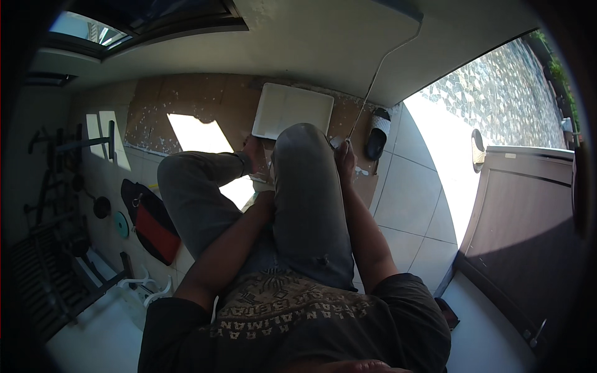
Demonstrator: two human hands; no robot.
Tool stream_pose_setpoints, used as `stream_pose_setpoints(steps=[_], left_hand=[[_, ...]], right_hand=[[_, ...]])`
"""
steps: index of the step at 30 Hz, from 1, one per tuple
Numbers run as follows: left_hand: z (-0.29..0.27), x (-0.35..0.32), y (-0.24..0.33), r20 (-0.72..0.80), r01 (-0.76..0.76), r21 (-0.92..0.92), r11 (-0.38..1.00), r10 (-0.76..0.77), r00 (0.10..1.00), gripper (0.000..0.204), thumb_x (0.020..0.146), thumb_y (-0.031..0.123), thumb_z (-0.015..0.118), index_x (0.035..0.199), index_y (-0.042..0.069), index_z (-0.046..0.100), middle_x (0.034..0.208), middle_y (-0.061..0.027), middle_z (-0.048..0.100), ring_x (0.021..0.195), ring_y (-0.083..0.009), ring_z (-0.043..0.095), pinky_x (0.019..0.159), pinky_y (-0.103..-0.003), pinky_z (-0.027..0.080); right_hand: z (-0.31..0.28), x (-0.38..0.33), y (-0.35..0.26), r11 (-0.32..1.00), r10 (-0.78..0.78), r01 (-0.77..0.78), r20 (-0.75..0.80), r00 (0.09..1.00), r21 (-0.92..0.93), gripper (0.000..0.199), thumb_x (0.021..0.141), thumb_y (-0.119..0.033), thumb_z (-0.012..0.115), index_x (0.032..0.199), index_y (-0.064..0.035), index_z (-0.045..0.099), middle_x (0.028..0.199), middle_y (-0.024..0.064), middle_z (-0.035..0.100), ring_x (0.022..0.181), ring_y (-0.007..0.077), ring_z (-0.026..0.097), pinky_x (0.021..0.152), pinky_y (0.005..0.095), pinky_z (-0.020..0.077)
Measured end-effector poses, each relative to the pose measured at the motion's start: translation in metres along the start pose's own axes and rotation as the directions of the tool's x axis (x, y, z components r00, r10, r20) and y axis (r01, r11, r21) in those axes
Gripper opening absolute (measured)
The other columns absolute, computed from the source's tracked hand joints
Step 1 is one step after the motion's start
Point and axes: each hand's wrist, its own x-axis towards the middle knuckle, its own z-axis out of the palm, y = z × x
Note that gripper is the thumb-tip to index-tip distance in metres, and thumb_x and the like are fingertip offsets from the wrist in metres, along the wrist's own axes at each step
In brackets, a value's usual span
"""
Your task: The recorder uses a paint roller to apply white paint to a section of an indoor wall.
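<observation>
My right hand [344, 160] is closed beside my right knee, around the lower end of a thin pale rod. The rod [374, 81] runs up the wall and bends near its top toward a blue-grey bar [403, 9]; together they look like a paint roller. My left hand [265, 200] reaches between my legs, and its fingers are hidden behind my right thigh. A white rectangular tray [295, 109] lies on the floor beyond my raised knee. Under it is brown cardboard [152, 115] with white specks. My bare left foot [253, 152] rests at the tray's near left corner.
A black-and-white slipper [377, 133] lies right of the tray, another [477, 150] by the brown door [522, 208]. On the left are a red-and-black bag [152, 224], a teal disc [121, 224] and a dark metal rack [46, 236]. A window [93, 30] is at upper left.
</observation>
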Motion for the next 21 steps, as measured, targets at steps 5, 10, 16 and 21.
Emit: stream_pose_setpoints(steps=[5, 10, 16, 21], left_hand=[[-0.021, -0.009, 0.035, -0.031, -0.057, 0.087, 0.995, 0.06, 0.998, 0.034, 0.08, 0.028, 0.077, 0.107, 0.008, 0.071, 0.107, -0.015, 0.071, 0.101, -0.0293, 0.068, 0.086, -0.038, 0.054], [-0.017, -0.003, 0.038, 0.078, -0.157, 0.166, 0.974, 0.145, 0.986, 0.039, 0.083, 0.033, 0.074, 0.113, 0.008, 0.069, 0.112, -0.0146, 0.07, 0.104, -0.0293, 0.067, 0.088, -0.038, 0.053], [0.027, 0.026, -0.007, -0.142, -0.27, 0.085, 0.959, 0.28, 0.949, 0.039, 0.078, 0.039, 0.071, 0.101, 0.008, 0.072, 0.103, -0.0191, 0.072, 0.099, -0.0358, 0.069, 0.085, -0.045, 0.054], [0.006, 0.013, 0.02, -0.08, -0.225, 0.226, 0.948, 0.249, 0.965, 0.033, 0.075, 0.031, 0.074, 0.096, 0.006, 0.073, 0.098, -0.0175, 0.073, 0.095, -0.0332, 0.071, 0.08, -0.044, 0.057]], right_hand=[[0.002, -0.009, 0.113, 0.989, -0.107, 0.101, -0.052, 0.993, -0.108, 0.049, 0.106, -0.043, 0.043, 0.081, -0.0016, 0.052, 0.062, 0.0072, 0.051, 0.058, 0.0172, 0.052, 0.056, 0.0383, 0.0411], [-0.003, -0.034, 0.112, 0.993, -0.075, 0.069, -0.064, 0.995, -0.096, 0.05, 0.106, -0.044, 0.043, 0.081, -0.0016, 0.052, 0.062, 0.0072, 0.051, 0.058, 0.0171, 0.052, 0.056, 0.0382, 0.0409], [-0.012, -0.027, 0.091, 0.994, -0.073, 0.068, -0.058, 0.996, -0.089, 0.05, 0.106, -0.045, 0.043, 0.081, -0.0016, 0.052, 0.062, 0.0071, 0.051, 0.058, 0.0169, 0.051, 0.056, 0.0381, 0.0408], [-0.026, -0.039, 0.087, 0.993, -0.043, 0.036, -0.058, 0.997, -0.113, 0.051, 0.106, -0.045, 0.042, 0.081, -0.0016, 0.052, 0.062, 0.0071, 0.052, 0.058, 0.0168, 0.051, 0.057, 0.038, 0.0406]])
